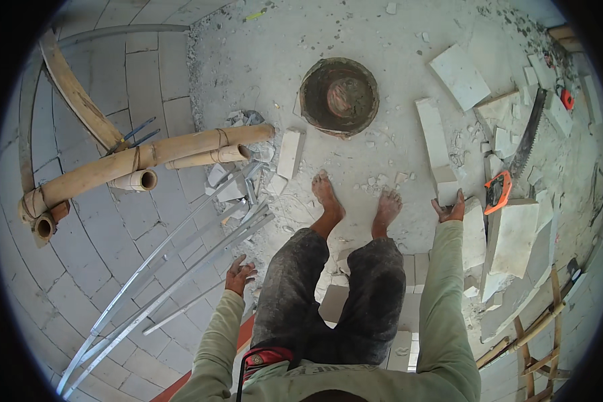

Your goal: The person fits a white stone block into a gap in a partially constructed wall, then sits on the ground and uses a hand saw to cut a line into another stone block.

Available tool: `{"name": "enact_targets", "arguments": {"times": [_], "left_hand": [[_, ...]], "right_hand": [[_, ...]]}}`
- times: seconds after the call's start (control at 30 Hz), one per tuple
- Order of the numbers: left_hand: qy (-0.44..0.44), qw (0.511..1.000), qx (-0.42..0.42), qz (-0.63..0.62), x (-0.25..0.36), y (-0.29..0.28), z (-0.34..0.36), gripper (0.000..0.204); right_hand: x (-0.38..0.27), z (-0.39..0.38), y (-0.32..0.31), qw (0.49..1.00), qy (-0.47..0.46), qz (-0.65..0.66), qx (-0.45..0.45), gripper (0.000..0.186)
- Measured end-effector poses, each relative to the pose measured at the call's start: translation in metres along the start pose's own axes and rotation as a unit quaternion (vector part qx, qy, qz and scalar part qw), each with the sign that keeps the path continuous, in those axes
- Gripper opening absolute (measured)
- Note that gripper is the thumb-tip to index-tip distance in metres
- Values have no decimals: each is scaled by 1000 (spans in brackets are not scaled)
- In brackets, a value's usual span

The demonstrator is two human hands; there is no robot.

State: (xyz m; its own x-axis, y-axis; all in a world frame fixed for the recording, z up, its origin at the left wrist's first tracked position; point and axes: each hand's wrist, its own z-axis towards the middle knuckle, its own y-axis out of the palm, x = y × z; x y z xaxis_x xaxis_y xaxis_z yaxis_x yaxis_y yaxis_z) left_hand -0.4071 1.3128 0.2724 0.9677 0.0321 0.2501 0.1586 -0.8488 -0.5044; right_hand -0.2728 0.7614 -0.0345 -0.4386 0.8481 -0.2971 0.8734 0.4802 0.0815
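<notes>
My right hand (451, 209) grips the near end of a small white block (445, 181), fingers and thumb on either side of it. Just beyond that block, a long narrow white block (433, 134) stretches away from me; I cannot tell whether the two are joined. My left hand (240, 275) is held out beside my left knee with its fingers apart, holding nothing. Closest to it are several thin metal channels (181, 288) leaning against the block wall at the left. A hand saw (499, 191) with an orange handle lies among cut blocks to the right of my right hand.
A round dark bucket (308, 107) stands on the dusty floor ahead of my bare feet. Bamboo poles (94, 174) tied together cross at the left. White blocks (512, 234) and broken pieces are piled at the right, with a bamboo frame (553, 335) at the lower right.
</notes>
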Motion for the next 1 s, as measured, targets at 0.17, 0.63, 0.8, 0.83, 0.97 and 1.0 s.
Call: {"name": "enact_targets", "arguments": {"times": [0.17,0.63,0.8,0.83,0.97,1.0], "left_hand": [[66,997,-18,-37,35,-14,-34,68],[447,842,139,-270,216,-182,-197,56],[560,741,239,-283,305,-274,-238,61],[566,736,232,-289,322,-290,-240,61],[607,691,243,-308,390,-343,-262,59],[616,668,243,-340,405,-355,-269,59]], "right_hand": [[-34,-34,-2,919,-81,-361,134,70],[-86,-71,-2,473,-382,-793,-39,49],[-95,-180,95,628,-240,-740,-37,57],[-101,-191,104,628,-242,-739,-39,59],[-114,-224,144,650,-228,-724,-28,65],[-116,-230,160,658,-231,-717,-30,67]]}}
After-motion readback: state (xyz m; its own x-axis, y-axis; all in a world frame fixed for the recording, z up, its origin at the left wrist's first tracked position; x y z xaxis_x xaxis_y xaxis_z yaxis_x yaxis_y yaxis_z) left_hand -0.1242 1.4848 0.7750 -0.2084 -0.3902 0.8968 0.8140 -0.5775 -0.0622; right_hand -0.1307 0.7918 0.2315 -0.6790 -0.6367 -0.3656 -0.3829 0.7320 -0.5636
